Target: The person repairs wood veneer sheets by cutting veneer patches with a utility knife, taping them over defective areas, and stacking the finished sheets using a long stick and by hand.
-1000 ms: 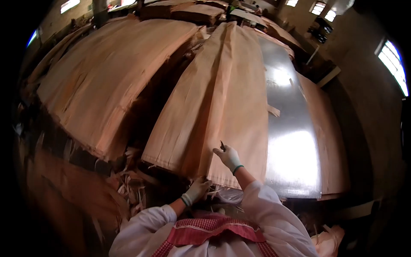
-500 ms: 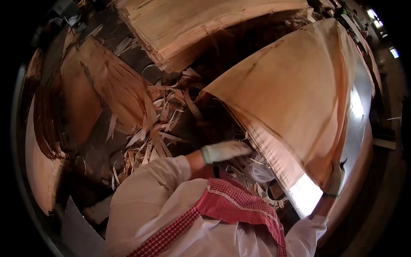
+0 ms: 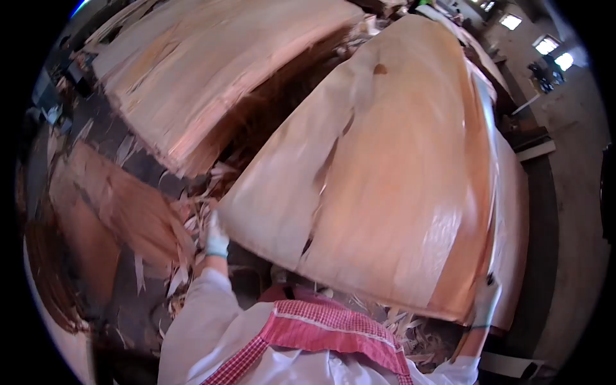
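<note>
A wide sheet of wood veneer (image 3: pixel 391 173) lies spread over a stack, with a long split and a small hole in it. My left hand (image 3: pixel 216 234), in a pale glove, is at the sheet's near left corner; its fingers are blurred and partly hidden. At the near right edge, my right hand (image 3: pixel 487 298), also gloved, is closed, with a small dark tool (image 3: pixel 491 280) showing at its top. The sheet's right side is folded beside this hand. A narrow strip of the shiny metal sheet (image 3: pixel 494 212) shows along the right.
Another veneer stack (image 3: pixel 224 70) stands at the upper left, across a dark gap. Loose veneer pieces (image 3: pixel 122 205) and scraps lie on the floor at the left. More scraps (image 3: pixel 417 330) lie below the near edge. A wall with windows is at the upper right.
The veneer that was folded in the middle now spreads across most of the metal sheet. My left hand has moved out to the left corner, my right hand to the right edge. The view has turned.
</note>
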`<state>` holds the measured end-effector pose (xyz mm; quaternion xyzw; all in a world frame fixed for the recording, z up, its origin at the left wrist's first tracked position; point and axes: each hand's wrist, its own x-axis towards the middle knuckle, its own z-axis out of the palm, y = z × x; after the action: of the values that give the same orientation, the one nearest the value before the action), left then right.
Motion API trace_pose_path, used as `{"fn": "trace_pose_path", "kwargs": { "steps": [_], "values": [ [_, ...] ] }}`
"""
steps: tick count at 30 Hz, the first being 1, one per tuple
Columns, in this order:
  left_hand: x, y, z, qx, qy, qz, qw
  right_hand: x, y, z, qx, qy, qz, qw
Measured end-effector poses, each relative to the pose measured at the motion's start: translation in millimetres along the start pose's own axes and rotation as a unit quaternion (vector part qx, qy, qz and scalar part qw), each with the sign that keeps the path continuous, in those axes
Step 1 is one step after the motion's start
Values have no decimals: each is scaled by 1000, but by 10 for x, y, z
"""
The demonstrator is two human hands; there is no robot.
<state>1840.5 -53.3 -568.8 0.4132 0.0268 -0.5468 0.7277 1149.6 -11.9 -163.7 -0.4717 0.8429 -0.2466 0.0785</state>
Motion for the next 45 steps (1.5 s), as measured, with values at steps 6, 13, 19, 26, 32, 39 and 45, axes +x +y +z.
{"fn": "trace_pose_path", "kwargs": {
  "steps": [6, 13, 19, 26, 32, 39, 45],
  "values": [
    [-605, 442, 414, 98, 28, 75, 992, -728, 387, -14, -110, 71, 24, 991],
    [-805, 488, 1096, 244, -30, 103, 964, -499, 787, 68, -119, 103, 39, 987],
    [-1104, -356, 1881, 199, -86, 38, 975, 460, 1600, -188, -185, 119, 33, 975],
    [-1569, -1773, 2515, 222, -79, -31, 971, 1412, 2575, -825, -211, 116, 32, 970],
    [-2131, -2755, 2645, 220, -75, -120, 965, 1993, 3352, -1302, -266, 133, -3, 955],
    [-2889, -3584, 2525, 177, -82, -189, 962, 2027, 3597, -1339, -291, 129, -9, 948],
    [-3218, -3876, 2554, 165, -89, -230, 955, 2006, 3744, -841, -304, 100, 20, 947]
  ]
}}
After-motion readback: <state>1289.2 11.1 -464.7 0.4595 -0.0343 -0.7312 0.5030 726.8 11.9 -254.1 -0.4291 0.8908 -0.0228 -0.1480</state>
